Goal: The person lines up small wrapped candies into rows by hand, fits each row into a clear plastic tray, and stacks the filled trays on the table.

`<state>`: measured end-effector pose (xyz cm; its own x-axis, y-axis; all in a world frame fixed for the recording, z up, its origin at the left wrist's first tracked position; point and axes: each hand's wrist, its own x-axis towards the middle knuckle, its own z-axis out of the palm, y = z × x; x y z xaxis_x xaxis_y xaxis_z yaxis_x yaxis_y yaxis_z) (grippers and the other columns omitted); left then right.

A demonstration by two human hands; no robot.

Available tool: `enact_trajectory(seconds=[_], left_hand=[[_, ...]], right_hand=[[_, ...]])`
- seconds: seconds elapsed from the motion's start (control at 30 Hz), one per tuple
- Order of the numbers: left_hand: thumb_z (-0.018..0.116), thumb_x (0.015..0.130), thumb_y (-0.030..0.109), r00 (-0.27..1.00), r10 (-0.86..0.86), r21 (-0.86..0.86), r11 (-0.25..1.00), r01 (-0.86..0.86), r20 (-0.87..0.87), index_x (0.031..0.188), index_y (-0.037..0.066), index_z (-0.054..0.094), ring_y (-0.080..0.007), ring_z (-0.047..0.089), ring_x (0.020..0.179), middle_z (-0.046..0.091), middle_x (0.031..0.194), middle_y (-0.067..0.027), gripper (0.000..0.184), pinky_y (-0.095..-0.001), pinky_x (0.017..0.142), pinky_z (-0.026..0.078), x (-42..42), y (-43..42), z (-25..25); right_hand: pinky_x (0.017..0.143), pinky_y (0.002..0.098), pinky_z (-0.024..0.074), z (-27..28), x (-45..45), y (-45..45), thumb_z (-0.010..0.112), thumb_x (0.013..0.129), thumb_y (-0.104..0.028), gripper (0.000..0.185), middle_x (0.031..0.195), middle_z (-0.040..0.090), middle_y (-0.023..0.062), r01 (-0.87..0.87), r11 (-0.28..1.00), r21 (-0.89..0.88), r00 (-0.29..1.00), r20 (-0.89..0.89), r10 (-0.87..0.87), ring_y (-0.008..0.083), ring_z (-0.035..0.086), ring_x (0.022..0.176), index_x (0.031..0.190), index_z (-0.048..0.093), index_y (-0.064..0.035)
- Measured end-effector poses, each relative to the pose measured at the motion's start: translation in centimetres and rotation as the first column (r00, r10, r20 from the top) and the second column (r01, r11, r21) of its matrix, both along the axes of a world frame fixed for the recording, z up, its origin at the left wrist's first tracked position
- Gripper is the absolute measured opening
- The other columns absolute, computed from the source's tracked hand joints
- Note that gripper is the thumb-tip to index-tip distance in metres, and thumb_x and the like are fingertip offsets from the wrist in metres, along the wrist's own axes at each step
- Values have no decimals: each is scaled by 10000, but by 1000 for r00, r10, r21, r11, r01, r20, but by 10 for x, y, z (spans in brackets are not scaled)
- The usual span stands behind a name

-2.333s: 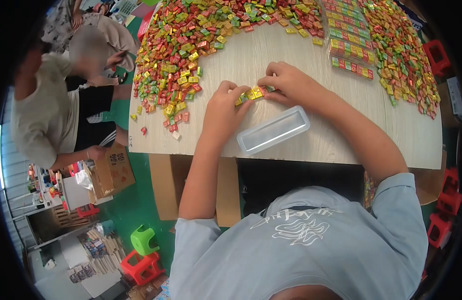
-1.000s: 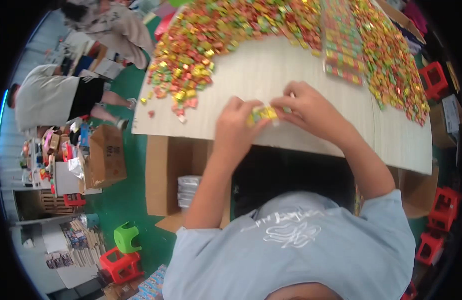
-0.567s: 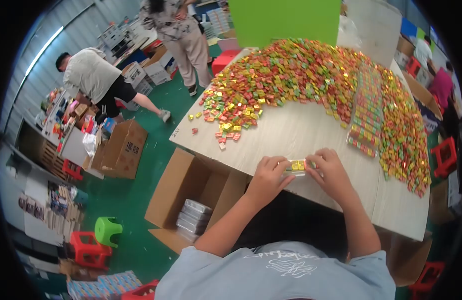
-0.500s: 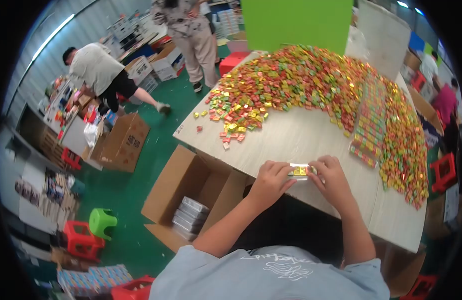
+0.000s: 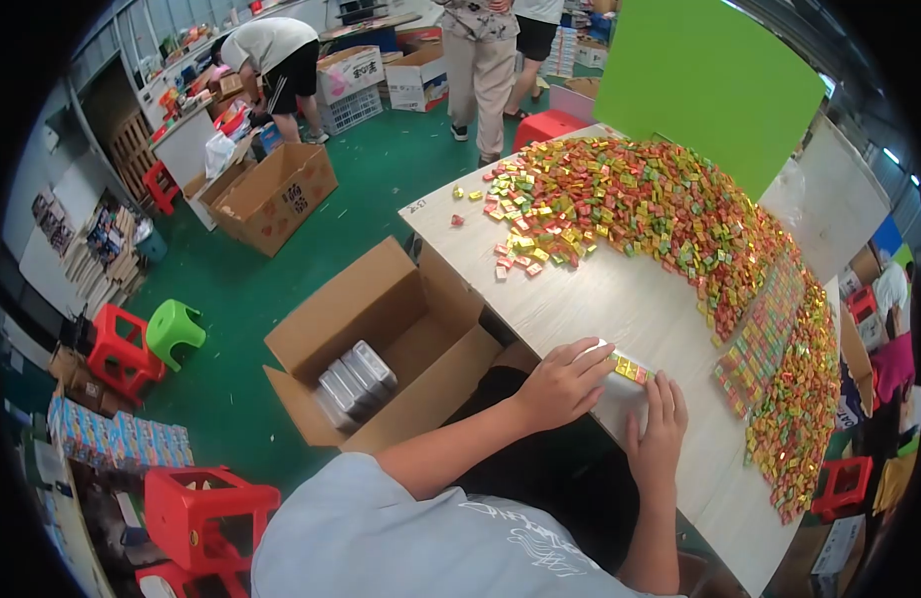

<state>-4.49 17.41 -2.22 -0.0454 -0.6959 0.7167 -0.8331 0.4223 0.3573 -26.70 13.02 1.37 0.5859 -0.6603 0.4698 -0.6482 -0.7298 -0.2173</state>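
Note:
At the near edge of the table lies a small clear plastic box with a row of gold and red foil-wrapped pieces showing. My left hand grips its left end, the fingers partly covering it. On the right end rest the fingertips of my right hand, thumb bent below. Beyond my hands spreads a large heap of small shiny wrapped pieces in red, yellow and green. Rows of such pieces, set side by side, lie to the right within the heap.
Left of the table an open carton holds several clear boxes. A green panel stands behind the heap. Red stools and a green stool are on the floor. Other people are farther back.
My view has turned left, so the table sits farther right and tilted. Both hands remain at the clear box, which now shows a longer row. A person at the back left has bent over.

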Motion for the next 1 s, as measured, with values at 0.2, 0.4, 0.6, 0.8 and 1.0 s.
enact_trajectory(seconds=[0.2,0.4,0.6,0.8,1.0], left_hand=[[699,945,195,967,-96,141,981,133,-238,1170,64,660,-404,539,1324,563,1434,-206,263,-493,1101,439,2,-12,5],[689,954,199,930,-184,134,962,236,-319,1116,62,596,-410,560,1243,579,1322,-204,232,-483,1065,446,6,-23,7],[692,935,186,896,-240,104,949,297,-375,1141,50,566,-399,567,1203,576,1266,-191,277,-473,1047,450,3,-30,0],[730,913,204,896,-242,60,957,284,-373,1273,30,539,-406,556,1229,570,1278,-199,444,-459,1074,447,3,-34,-9],[798,879,227,846,-130,278,909,310,-518,1401,12,485,-336,543,1303,546,1347,-193,646,-415,1131,427,8,-28,-3]], right_hand=[[1187,488,359,18,3,-13,703,922,-102,444,1477,542,195,-35,995,96,998,57,30,401,467,1408,1350,592,-56],[1013,410,487,23,7,-42,695,948,-98,284,1341,600,164,-185,927,325,969,216,118,353,573,1208,1217,625,-39],[903,360,504,28,6,-47,695,952,-83,200,1198,619,142,-229,890,395,955,267,127,296,596,1092,1138,642,-32],[862,326,482,39,4,-50,673,961,-42,124,1116,604,110,-225,895,385,969,182,166,242,586,966,1081,645,-29],[909,408,505,52,-1,-59,666,975,-102,100,1110,610,149,-212,896,389,977,120,179,331,602,1047,1050,663,-35]])
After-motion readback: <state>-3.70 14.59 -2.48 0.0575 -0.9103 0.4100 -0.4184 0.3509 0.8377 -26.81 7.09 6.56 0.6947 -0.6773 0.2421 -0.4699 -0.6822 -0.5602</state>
